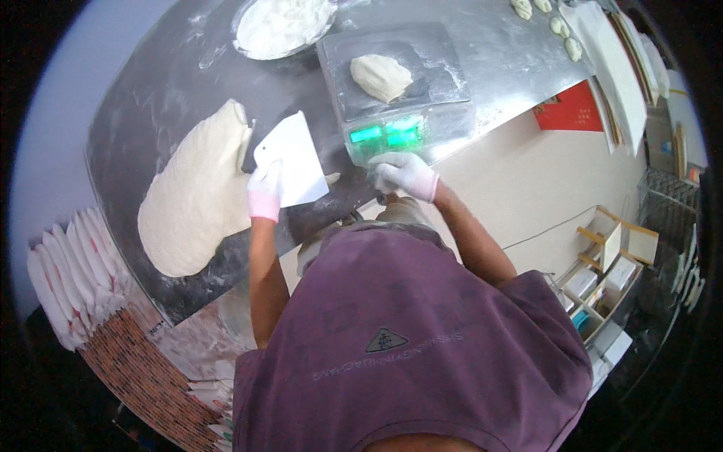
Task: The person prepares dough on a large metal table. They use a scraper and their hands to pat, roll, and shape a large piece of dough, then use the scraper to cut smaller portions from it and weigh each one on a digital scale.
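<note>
My left hand (264, 188), in a white and pink glove, grips a flat white dough scraper (295, 160). The blade lies over the right side of a large dough mass (192, 200) on the metal table. A small tip of dough (332, 178) pokes out past the scraper's right edge. My right hand (405, 175), gloved too, is beside the lower front of a digital scale (399, 105) with a lit green display. Its fingers are curled, and whatever they may hold is hidden. On the scale's platform sits a lump of dough (381, 77).
A bowl of white flour (284, 26) stands at the far side of the floury table (120, 143). Several small dough pieces (559, 28) lie at the far right, near stacked cloth-covered boards (610, 60). Filled sacks (75, 264) are stacked at left; a wooden rack (602, 279) stands right.
</note>
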